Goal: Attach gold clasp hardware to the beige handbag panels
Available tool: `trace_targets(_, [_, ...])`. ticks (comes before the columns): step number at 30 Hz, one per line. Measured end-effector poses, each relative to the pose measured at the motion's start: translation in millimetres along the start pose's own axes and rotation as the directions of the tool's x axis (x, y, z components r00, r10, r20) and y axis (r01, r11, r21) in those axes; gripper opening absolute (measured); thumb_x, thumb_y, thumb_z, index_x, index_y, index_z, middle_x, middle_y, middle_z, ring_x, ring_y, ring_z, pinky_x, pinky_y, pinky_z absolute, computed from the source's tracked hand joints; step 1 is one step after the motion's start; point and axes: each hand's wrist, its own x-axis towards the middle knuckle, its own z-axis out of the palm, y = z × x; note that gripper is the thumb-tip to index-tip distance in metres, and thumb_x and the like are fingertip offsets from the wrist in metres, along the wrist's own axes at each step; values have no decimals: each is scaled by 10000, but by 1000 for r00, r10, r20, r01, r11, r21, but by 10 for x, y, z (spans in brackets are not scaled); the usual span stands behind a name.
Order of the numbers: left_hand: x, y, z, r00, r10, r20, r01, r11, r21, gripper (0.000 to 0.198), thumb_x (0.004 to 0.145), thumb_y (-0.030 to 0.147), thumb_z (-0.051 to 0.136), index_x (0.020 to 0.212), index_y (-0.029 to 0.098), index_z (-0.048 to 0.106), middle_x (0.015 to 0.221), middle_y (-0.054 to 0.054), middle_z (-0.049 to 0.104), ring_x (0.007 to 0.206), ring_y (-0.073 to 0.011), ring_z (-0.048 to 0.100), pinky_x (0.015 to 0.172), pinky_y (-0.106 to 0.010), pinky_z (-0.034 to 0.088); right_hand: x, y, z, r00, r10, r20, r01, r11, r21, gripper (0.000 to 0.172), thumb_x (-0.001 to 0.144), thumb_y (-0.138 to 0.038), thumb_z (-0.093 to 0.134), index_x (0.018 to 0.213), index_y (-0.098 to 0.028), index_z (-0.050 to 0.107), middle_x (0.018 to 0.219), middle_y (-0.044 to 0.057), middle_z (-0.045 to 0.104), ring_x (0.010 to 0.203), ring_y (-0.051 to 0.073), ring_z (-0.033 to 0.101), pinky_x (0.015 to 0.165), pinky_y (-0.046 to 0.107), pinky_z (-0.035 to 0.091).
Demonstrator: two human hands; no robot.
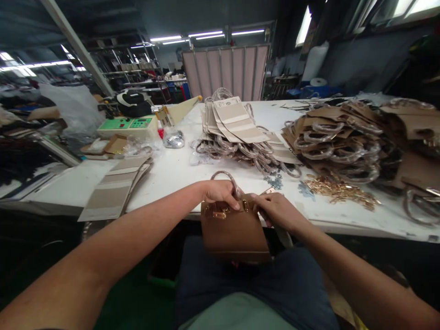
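A small brown handbag with gold clasp hardware rests on my lap at the table's front edge. My left hand is closed over its top, fingers pressing near the gold clasp, below the bag's plastic-wrapped handle. My right hand grips the bag's top right side, fingers curled around it. A loose pile of gold metal fittings lies on the white table just beyond my right hand.
Beige bag pieces with wrapped handles are stacked mid-table, and a big heap of brown bags fills the right. Flat beige panels hang over the left front edge. A green-topped machine and a plastic bag sit far left.
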Motion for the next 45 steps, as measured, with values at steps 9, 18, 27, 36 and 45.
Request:
trace_targets(9, [-88, -95, 196, 922, 121, -368, -55, 981, 185, 280, 521, 168, 811, 797, 152, 765, 714, 17, 723, 685, -154, 629, 663, -259, 483, -13, -63, 343, 988, -103, -116, -32, 597, -801, 445, 1088, -561, 472, 1034, -190, 711, 845, 138, 788, 769, 328, 758, 610, 348, 350])
trace_targets(18, [-214, -107, 354, 875, 231, -426, -24, 899, 437, 201, 630, 213, 726, 824, 164, 720, 766, 15, 708, 752, -178, 632, 683, -268, 457, -35, -26, 462, 988, -141, -58, 47, 645, -763, 401, 1136, -447, 369, 1076, -221, 695, 896, 97, 798, 825, 281, 764, 624, 334, 334])
trace_targets(27, [-400, 10, 555, 841, 314, -441, -19, 832, 555, 176, 719, 216, 706, 880, 158, 745, 796, 16, 714, 767, -171, 620, 738, -273, 459, -121, 72, 518, 936, -310, -168, 188, 841, -507, 503, 1131, -491, 298, 826, -233, 603, 751, 55, 713, 711, 226, 681, 660, 328, 333])
trace_targets(36, [-396, -4, 622, 816, 348, -462, -11, 807, 590, 163, 752, 210, 669, 885, 160, 749, 847, 10, 728, 826, -180, 648, 767, -265, 468, -130, 112, 653, 905, -273, -326, 182, 942, -283, 547, 1103, -582, 335, 714, -245, 522, 674, 40, 632, 675, 214, 616, 680, 327, 338])
trace_targets(45, [-207, 5, 217, 964, 119, -238, -35, 942, 333, 292, 607, 180, 808, 896, 142, 785, 812, -9, 752, 771, -173, 662, 742, -269, 496, -96, 146, 430, 995, -43, -86, 51, 994, 100, 655, 1026, -734, 410, 685, -219, 627, 551, 8, 588, 503, 180, 590, 554, 294, 405])
